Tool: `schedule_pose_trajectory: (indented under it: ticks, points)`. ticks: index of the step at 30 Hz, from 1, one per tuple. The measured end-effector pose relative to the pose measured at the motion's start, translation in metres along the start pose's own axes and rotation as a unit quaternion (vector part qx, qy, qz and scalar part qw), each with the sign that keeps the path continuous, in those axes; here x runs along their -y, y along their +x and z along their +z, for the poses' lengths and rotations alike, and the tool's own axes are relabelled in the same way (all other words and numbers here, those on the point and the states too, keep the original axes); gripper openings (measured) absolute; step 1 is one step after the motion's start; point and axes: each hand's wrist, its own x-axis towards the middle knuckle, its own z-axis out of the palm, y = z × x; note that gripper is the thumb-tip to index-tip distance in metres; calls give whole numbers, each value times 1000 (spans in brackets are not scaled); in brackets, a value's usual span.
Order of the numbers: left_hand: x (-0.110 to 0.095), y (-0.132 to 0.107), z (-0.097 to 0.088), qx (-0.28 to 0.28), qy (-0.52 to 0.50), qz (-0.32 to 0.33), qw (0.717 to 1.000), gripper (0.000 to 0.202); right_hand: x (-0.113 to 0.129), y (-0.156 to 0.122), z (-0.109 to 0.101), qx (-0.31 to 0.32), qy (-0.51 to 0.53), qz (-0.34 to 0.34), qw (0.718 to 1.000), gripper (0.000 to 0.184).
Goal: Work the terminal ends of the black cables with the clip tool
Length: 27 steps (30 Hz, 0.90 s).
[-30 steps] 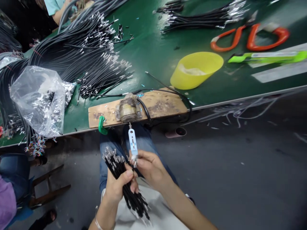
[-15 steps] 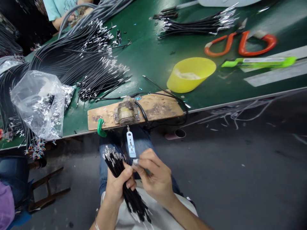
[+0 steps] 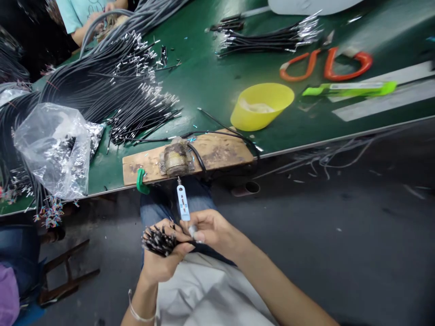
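Note:
A bundle of short black cables (image 3: 159,241) with stripped silvery ends is gripped in my left hand (image 3: 163,262), its ends facing up toward me. Close beside it, my right hand (image 3: 219,233) pinches what looks like a single black cable (image 3: 186,242) at its silvery end. Something whitish wraps a fingertip of that hand. Just above my fingers, a light-blue flat tool (image 3: 183,206) with a metal tip sticks out from a lumpy mount (image 3: 176,159) on the wooden board (image 3: 224,154). The far end of the bundle is hidden.
Piled cables (image 3: 142,108) and a clear plastic bag (image 3: 50,145) cover the table's left. A yellow cup (image 3: 261,106), orange-handled scissors (image 3: 346,68), a green cutter (image 3: 350,88) and another cable bundle (image 3: 268,40) lie right. A green clamp (image 3: 141,181) grips the board. Another person's arm (image 3: 83,34) shows at upper left.
My left hand has turned the bundle from lying lengthwise to pointing its ends up at me. My right hand has come down slightly and left, against the left hand. The view has shifted slightly.

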Motion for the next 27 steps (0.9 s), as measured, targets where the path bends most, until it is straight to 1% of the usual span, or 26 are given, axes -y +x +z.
schedule_pose_trajectory:
  ticks: [2, 3, 5, 7, 9, 11, 13, 17, 19, 21, 23, 25, 27]
  points:
    - [1, -1, 1, -21, 16, 16, 1000, 3, 9, 5, -2, -47, -18, 21, 999, 36]
    - [2, -1, 2, -34, 19, 24, 999, 2, 14, 8, -1, -73, -24, 20, 997, 36]
    - [5, -3, 2, -59, 19, 40, 997, 2, 26, 16, 3, -117, -28, -4, 993, 38]
    - [7, -3, 2, -81, 14, 59, 995, 4, 36, 25, 10, -133, -29, -46, 990, 42]
    - [9, -2, 2, -103, 7, 77, 992, 6, 40, 32, 17, -125, -33, -72, 989, 45]
    - [10, 0, 3, -120, -2, 86, 989, 6, 40, 36, 23, -114, -19, -71, 991, 42]
    - [10, 3, 5, -130, -12, 87, 988, 4, 36, 37, 26, -106, 17, -63, 992, 39]
    - [6, 9, 10, -127, -25, 71, 989, 5, 28, 35, 28, -95, 88, -69, 989, 35]
    - [4, 10, 12, -119, -28, 58, 991, 8, 25, 35, 27, -80, 105, -59, 990, 36]
    - [4, 10, 13, -117, -28, 47, 992, 10, 22, 35, 25, -63, 117, -38, 990, 42]
    - [5, 8, 12, -129, -26, 42, 990, 12, 19, 36, 20, -63, 131, -27, 989, 45]
    - [7, 5, 10, -136, -17, 33, 990, 15, 14, 35, 11, -85, 135, -33, 987, 42]
    - [7, 3, 8, -133, -7, 20, 991, 15, 8, 30, 2, -121, 113, -54, 985, 38]
